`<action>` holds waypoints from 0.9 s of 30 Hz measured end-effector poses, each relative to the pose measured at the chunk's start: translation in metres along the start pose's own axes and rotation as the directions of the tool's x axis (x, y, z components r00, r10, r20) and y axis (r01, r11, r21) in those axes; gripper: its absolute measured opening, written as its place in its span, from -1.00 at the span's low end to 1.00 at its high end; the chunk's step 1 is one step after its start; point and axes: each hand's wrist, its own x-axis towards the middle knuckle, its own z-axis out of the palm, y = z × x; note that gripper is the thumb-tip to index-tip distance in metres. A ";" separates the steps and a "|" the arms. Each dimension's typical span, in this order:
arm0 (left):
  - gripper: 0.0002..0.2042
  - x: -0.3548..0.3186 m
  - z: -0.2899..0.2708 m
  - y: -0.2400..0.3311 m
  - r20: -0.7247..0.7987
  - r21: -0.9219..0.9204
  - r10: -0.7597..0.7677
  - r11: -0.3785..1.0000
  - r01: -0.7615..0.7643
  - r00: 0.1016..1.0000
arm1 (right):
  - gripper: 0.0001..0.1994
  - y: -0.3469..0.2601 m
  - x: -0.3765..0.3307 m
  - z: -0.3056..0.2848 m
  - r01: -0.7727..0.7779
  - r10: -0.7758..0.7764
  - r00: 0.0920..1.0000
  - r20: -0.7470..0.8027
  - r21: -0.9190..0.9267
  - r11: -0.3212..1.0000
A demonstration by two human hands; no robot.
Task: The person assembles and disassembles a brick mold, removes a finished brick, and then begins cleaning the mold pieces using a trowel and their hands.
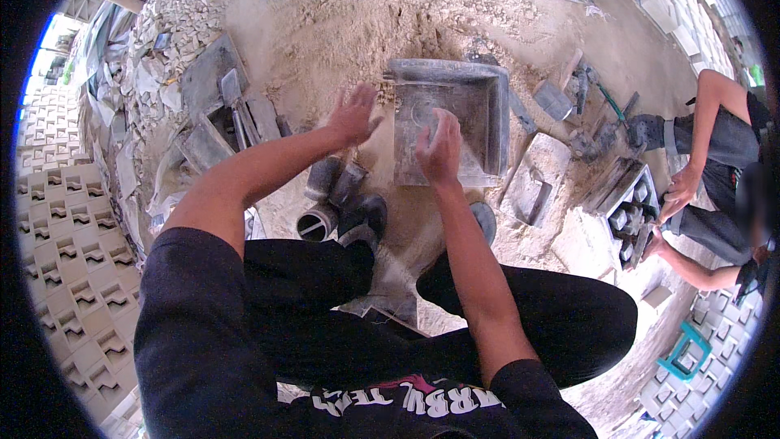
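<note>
In front of my feet lies a shallow dark grey box [496, 126] with raised walls at its far and right sides and a worn, dusty bottom. My right hand [439, 148] hangs over the box's near middle part, with its dusty fingers pointing away from me and nothing in them. To the left of the box, my left hand [355, 115] is stretched out above the sandy ground, palm down with fingers apart, and holds nothing. Both hands look slightly blurred.
Loose pale sand [390, 8] spreads beyond the box. Boards and metal plates [213, 73] lean at the left near rubble. On the right sits a pale slab [536, 179]; farther right, a co-worker's hands [681, 193] touch a compartmented mould [626, 203]. Pale blocks [77, 260] are stacked left.
</note>
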 end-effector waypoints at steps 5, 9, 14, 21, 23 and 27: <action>-0.28 0.015 0.010 0.045 0.075 -0.008 0.442 0.896 -0.443 0.894 | -0.61 0.013 -0.018 0.008 -0.057 0.073 0.991 0.114 -0.132 0.990; -0.28 0.034 0.015 0.029 0.199 0.064 0.024 0.997 -0.038 0.980 | -0.60 0.035 -0.044 0.016 0.060 -0.046 0.997 0.061 -0.246 0.968; -0.50 0.027 -0.018 -0.037 0.119 0.012 0.101 0.995 -0.103 0.988 | -0.62 0.024 -0.045 0.009 0.028 0.027 0.970 0.241 -0.224 0.974; -0.75 -0.005 -0.121 -0.086 -0.125 -0.098 0.130 0.985 -0.143 0.984 | -0.74 -0.048 -0.006 0.044 -0.039 0.033 0.937 0.346 0.010 0.999; -0.69 -0.027 -0.159 -0.106 -0.136 -0.067 0.089 0.993 -0.099 0.987 | -0.71 -0.084 0.015 0.047 -0.019 -0.037 0.899 0.436 0.124 0.992; -0.62 -0.100 -0.139 -0.229 -0.137 0.113 -0.082 0.989 0.098 0.987 | -0.67 -0.171 0.002 0.084 0.079 -0.244 0.787 0.566 0.300 0.951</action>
